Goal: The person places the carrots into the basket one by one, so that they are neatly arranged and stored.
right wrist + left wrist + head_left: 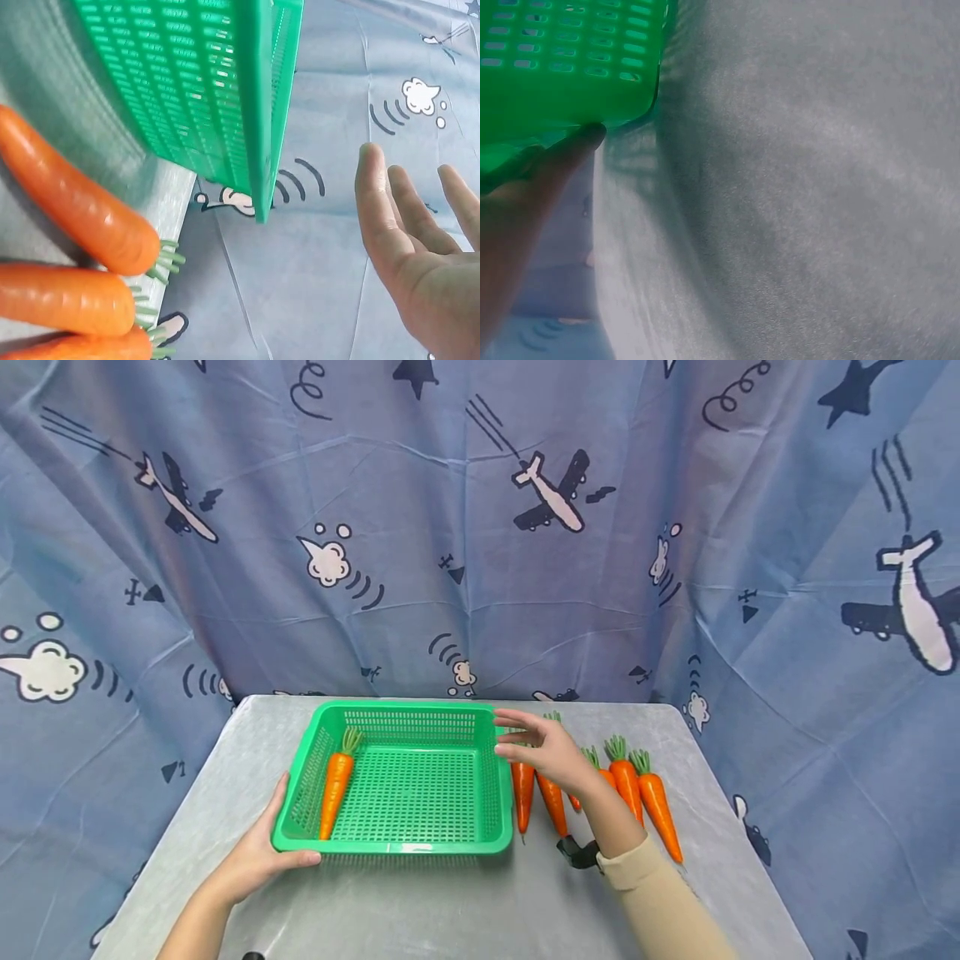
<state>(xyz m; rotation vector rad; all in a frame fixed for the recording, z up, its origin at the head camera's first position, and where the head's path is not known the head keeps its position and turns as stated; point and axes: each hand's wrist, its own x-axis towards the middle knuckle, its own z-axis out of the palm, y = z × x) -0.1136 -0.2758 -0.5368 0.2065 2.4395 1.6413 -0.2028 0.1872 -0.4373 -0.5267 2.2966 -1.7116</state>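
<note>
A green plastic basket (412,847) with perforated walls sits on the table, one carrot (337,785) lying along its left side. My left hand (258,856) holds its front left corner, thumb along the front and fingers at the left side. In the left wrist view the basket's wall (570,97) shows with a fingertip against its lower part. My right hand (551,750) is raised at the right rim, fingers spread and holding nothing. From the right wrist, those fingers (370,187) appear apart from the basket (259,112). Several carrots (657,806) lie beneath and beside that arm.
The grey table (390,914) reaches back to a blue curtain (420,610) printed with planes. Carrots (75,195) lie close along the basket's right side, leafy ends toward the far edge. A black strap (576,852) shows at the right wrist.
</note>
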